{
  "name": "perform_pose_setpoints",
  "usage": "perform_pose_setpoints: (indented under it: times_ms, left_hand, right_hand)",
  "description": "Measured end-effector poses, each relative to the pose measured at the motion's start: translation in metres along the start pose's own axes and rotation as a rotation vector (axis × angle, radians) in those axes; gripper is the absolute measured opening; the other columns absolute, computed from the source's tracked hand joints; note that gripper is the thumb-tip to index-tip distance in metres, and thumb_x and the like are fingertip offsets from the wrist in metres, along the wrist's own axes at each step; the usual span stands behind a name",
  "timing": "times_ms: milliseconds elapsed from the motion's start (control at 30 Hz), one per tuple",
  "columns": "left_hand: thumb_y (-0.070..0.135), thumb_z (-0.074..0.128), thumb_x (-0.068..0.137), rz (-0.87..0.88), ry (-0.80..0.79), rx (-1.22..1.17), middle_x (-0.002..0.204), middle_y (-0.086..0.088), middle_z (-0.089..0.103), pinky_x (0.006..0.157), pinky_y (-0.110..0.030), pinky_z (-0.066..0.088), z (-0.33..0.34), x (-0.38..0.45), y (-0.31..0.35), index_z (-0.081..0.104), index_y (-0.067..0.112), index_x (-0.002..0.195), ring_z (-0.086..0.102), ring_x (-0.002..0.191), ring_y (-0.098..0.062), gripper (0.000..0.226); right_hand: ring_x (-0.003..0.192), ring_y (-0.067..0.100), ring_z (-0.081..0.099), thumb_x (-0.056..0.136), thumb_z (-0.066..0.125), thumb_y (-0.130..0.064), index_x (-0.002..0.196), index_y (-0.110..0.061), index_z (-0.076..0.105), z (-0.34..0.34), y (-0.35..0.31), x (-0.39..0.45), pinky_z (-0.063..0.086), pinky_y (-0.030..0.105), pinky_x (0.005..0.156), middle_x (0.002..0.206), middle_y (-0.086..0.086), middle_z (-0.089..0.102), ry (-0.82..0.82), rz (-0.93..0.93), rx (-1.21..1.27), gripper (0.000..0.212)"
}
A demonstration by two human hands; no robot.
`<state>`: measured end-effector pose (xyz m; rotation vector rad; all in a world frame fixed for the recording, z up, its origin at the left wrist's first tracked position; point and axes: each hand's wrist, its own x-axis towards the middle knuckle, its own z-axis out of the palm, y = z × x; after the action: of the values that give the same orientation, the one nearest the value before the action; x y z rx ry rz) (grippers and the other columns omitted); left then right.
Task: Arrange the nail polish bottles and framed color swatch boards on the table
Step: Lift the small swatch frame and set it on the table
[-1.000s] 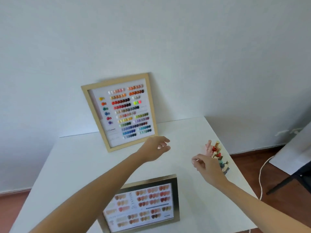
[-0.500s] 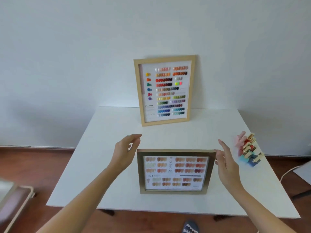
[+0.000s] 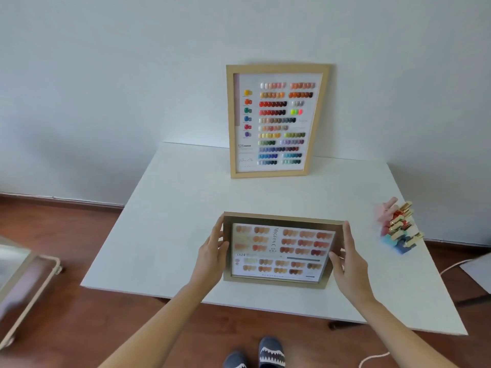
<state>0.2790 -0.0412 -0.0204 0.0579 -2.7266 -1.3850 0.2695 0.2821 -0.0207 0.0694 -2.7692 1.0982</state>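
Observation:
A small gold-framed swatch board [image 3: 279,251] with nude and orange nail tips lies near the front edge of the white table [image 3: 172,221]. My left hand [image 3: 212,251] grips its left side, thumb on the frame's face. My right hand [image 3: 345,258] grips its right side, thumb over the front. A taller wood-framed swatch board [image 3: 276,120] with many colour rows leans upright against the wall at the table's back. A cluster of nail polish bottles [image 3: 398,227] with gold caps sits at the table's right edge.
A beige cart or tray frame [image 3: 24,282] stands on the wooden floor to the left. A white cable [image 3: 454,266] runs along the floor at the right. My slippered feet [image 3: 255,354] are at the table's front edge.
Both hands have closed in from open and apart to gripping the small board's left and right sides. The camera view has shifted closer and lower.

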Motion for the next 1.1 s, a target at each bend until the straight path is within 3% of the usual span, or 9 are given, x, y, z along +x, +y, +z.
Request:
perform_pose_setpoints:
  times_ms: [200,300,400,533,633,733,900,1100]
  left_hand:
    - [0.007,0.040,0.099,-0.040,0.066,-0.001,0.118,0.009,0.055,0.073,0.005,0.042,0.006,0.004,0.003,0.006,0.069,0.134,0.060,0.092,0.002,0.079]
    - [0.007,0.040,0.099,-0.045,0.094,0.022,0.119,0.007,0.057,0.076,0.002,0.043,0.003,0.006,0.008,0.009,0.062,0.138,0.060,0.094,-0.003,0.075]
    - [0.008,0.041,0.099,-0.058,0.133,0.030,0.121,0.004,0.059,0.083,-0.014,0.047,-0.003,0.009,0.015,0.012,0.056,0.141,0.059,0.098,-0.007,0.070]
    - [0.010,0.042,0.100,-0.070,0.205,0.044,0.117,0.012,0.055,0.079,-0.006,0.045,-0.020,0.010,0.018,0.008,0.067,0.132,0.059,0.098,-0.004,0.074]
    - [0.009,0.042,0.099,-0.123,0.262,0.049,0.115,0.012,0.058,0.072,-0.001,0.046,-0.037,0.011,0.012,0.013,0.061,0.138,0.060,0.095,-0.003,0.071]
    - [0.009,0.042,0.099,-0.187,0.313,0.037,0.115,0.010,0.061,0.075,-0.005,0.045,-0.057,0.009,0.004,0.017,0.049,0.145,0.062,0.094,-0.002,0.065]
    - [0.008,0.044,0.098,-0.239,0.397,0.066,0.112,0.011,0.060,0.068,-0.002,0.042,-0.096,0.009,-0.022,0.016,0.051,0.143,0.061,0.090,0.005,0.068]
    - [0.007,0.044,0.097,-0.289,0.465,0.054,0.108,0.011,0.064,0.077,-0.012,0.046,-0.147,0.025,-0.065,0.016,0.051,0.144,0.066,0.092,-0.004,0.069]
  right_hand:
    - [0.119,0.016,0.056,0.091,0.057,-0.009,0.147,-0.045,-0.002,-0.003,0.005,0.012,0.042,0.026,0.096,0.138,0.003,0.053,-0.033,-0.031,0.010,0.089]
    - [0.124,0.019,0.054,0.091,0.057,-0.008,0.147,-0.047,-0.001,-0.006,0.002,0.025,0.044,0.032,0.099,0.144,0.004,0.048,-0.049,-0.057,0.020,0.089]
    - [0.123,0.016,0.054,0.091,0.057,-0.007,0.146,-0.048,0.001,-0.009,-0.005,0.041,0.046,0.037,0.098,0.143,-0.001,0.048,-0.054,-0.106,0.044,0.089]
    - [0.115,0.008,0.052,0.091,0.057,-0.008,0.143,-0.053,-0.001,-0.003,-0.022,0.065,0.048,0.039,0.097,0.130,-0.012,0.049,-0.094,-0.187,0.083,0.090]
    - [0.112,0.007,0.053,0.091,0.056,-0.008,0.143,-0.054,-0.001,0.009,-0.039,0.085,0.049,0.038,0.096,0.126,-0.012,0.051,-0.134,-0.257,0.118,0.090]
    - [0.114,0.009,0.055,0.091,0.057,-0.006,0.143,-0.054,-0.001,0.026,-0.061,0.104,0.050,0.037,0.095,0.126,-0.009,0.053,-0.178,-0.309,0.145,0.091]
    - [0.114,0.011,0.056,0.091,0.056,-0.005,0.142,-0.055,-0.002,0.067,-0.104,0.128,0.050,0.035,0.096,0.125,-0.005,0.057,-0.236,-0.396,0.193,0.092]
    - [0.107,0.008,0.058,0.091,0.055,0.001,0.145,-0.048,0.004,0.127,-0.155,0.159,0.047,0.021,0.094,0.119,-0.009,0.058,-0.324,-0.418,0.238,0.089]
